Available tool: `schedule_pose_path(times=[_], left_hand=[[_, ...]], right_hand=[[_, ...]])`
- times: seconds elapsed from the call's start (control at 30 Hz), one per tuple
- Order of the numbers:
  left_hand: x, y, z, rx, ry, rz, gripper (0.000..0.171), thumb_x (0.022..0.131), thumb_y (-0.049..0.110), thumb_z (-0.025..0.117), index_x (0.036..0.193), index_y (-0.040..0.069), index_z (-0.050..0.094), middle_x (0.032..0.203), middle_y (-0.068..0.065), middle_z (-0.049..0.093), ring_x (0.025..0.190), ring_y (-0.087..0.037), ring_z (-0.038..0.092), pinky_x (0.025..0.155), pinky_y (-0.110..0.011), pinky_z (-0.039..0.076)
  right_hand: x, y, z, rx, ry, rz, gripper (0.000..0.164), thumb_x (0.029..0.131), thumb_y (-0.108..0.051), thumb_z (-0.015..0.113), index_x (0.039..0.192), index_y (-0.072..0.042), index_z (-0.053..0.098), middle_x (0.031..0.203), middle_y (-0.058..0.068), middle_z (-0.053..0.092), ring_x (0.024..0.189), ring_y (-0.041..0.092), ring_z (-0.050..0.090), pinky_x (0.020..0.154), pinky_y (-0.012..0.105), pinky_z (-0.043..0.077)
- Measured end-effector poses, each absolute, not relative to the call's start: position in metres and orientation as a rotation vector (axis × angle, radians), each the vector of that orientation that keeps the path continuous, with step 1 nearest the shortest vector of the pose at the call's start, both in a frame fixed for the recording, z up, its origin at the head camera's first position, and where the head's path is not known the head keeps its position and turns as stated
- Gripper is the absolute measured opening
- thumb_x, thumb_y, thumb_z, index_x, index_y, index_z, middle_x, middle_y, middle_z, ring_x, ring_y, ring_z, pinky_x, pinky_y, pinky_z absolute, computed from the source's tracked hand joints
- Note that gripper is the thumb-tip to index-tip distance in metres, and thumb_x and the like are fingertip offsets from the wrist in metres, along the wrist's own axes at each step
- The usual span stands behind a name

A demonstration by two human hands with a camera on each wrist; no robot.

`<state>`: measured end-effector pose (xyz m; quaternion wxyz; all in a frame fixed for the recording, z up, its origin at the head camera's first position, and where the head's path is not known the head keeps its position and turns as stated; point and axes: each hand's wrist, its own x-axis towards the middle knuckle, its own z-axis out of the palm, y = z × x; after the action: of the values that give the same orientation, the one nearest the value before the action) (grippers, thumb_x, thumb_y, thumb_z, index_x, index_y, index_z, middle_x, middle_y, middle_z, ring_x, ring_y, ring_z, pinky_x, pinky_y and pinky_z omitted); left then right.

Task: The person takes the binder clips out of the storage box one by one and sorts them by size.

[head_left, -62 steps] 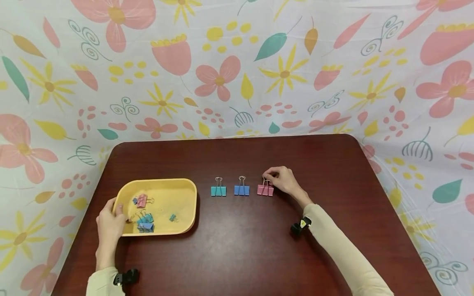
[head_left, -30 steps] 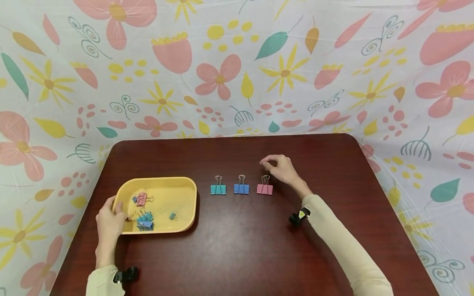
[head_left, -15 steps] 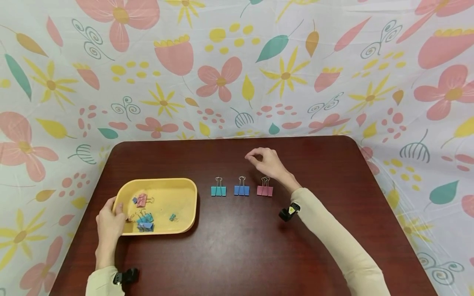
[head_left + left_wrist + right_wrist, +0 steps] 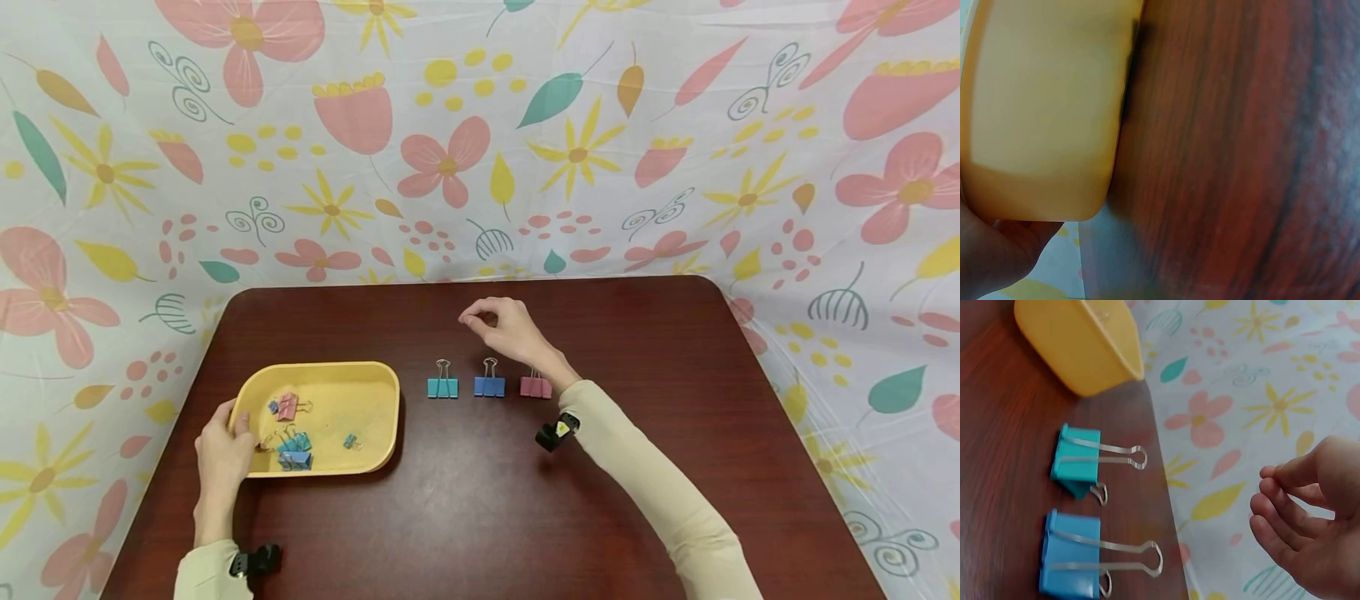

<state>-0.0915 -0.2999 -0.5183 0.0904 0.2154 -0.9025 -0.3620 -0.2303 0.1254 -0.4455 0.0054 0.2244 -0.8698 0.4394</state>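
My left hand (image 4: 223, 450) grips the left end of a yellow plastic tray (image 4: 367, 375), thumb over the rim. In the left wrist view the tray's outer wall (image 4: 1041, 112) fills the upper left. My right hand (image 4: 510, 327) is over the far side of the table, behind the row of binder clips. It holds nothing, its fingers (image 4: 1282, 515) loosely bent and the thumb near the index fingertip. Three binder clips stand in a row: teal (image 4: 442, 388), blue (image 4: 490, 387) and pink (image 4: 534, 387). My right wrist partly covers the pink one's handles.
Inside the tray lie a pink binder clip (image 4: 287, 407), a teal one (image 4: 294, 442), a blue one (image 4: 295, 461) and several smaller clips, including a tiny teal one (image 4: 349, 441). The brown table (image 4: 480, 508) ends at a flowered cloth (image 4: 450, 233) behind.
My right hand has let go of the pink binder clip, lifted away and moved left behind the row. My left hand stays on the tray.
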Motion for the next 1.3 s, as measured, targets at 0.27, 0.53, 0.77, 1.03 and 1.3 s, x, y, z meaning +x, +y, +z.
schedule_pose_path(times=[0.27, 0.53, 0.77, 1.03, 1.3], left_hand=[[-0.093, -0.301, -0.519, 0.624, -2.695, -1.079, 0.038, 0.106, 0.014, 0.045, 0.137, -0.003, 0.056, 0.119, -0.034, 0.063, 0.098, -0.043, 0.060, 0.077, -0.046, 0.044], [-0.092, -0.300, -0.518, 0.631, -2.694, -1.097, 0.039, 0.106, 0.015, 0.043, 0.138, -0.003, 0.055, 0.123, -0.034, 0.062, 0.104, -0.044, 0.058, 0.085, -0.054, 0.043], [-0.092, -0.300, -0.518, 0.634, -2.684, -1.116, 0.039, 0.106, 0.016, 0.043, 0.139, -0.003, 0.054, 0.125, -0.034, 0.061, 0.105, -0.044, 0.058, 0.088, -0.057, 0.045], [-0.092, -0.300, -0.517, 0.637, -2.687, -1.101, 0.039, 0.106, 0.017, 0.044, 0.138, -0.002, 0.055, 0.124, -0.033, 0.062, 0.105, -0.043, 0.058, 0.085, -0.053, 0.043], [-0.090, -0.299, -0.515, 0.641, -2.674, -1.111, 0.038, 0.106, 0.015, 0.044, 0.137, -0.002, 0.056, 0.123, -0.034, 0.062, 0.105, -0.043, 0.058, 0.085, -0.052, 0.043]], right_hand=[[-0.224, 0.106, -0.439, 0.728, -2.698, 1.493, 0.013, 0.098, -0.016, 0.067, 0.102, -0.012, 0.079, 0.102, 0.007, 0.077, 0.086, 0.018, 0.072, 0.078, 0.031, 0.057], [-0.215, 0.088, -0.430, 0.816, -2.674, 1.616, 0.013, 0.098, -0.014, 0.067, 0.102, -0.012, 0.078, 0.102, 0.007, 0.077, 0.089, 0.025, 0.072, 0.081, 0.038, 0.058], [-0.209, 0.067, -0.426, 0.981, -2.697, 1.575, 0.014, 0.098, -0.015, 0.066, 0.106, -0.013, 0.077, 0.103, 0.005, 0.077, 0.085, 0.013, 0.069, 0.081, 0.033, 0.057], [-0.200, 0.040, -0.424, 1.128, -2.725, 1.589, 0.015, 0.099, -0.014, 0.066, 0.110, -0.012, 0.075, 0.106, 0.002, 0.077, 0.093, 0.016, 0.070, 0.084, 0.024, 0.055], [-0.189, -0.002, -0.421, 1.263, -2.731, 1.577, 0.017, 0.099, -0.013, 0.064, 0.113, -0.011, 0.074, 0.108, 0.003, 0.077, 0.092, 0.006, 0.070, 0.084, 0.015, 0.053]])
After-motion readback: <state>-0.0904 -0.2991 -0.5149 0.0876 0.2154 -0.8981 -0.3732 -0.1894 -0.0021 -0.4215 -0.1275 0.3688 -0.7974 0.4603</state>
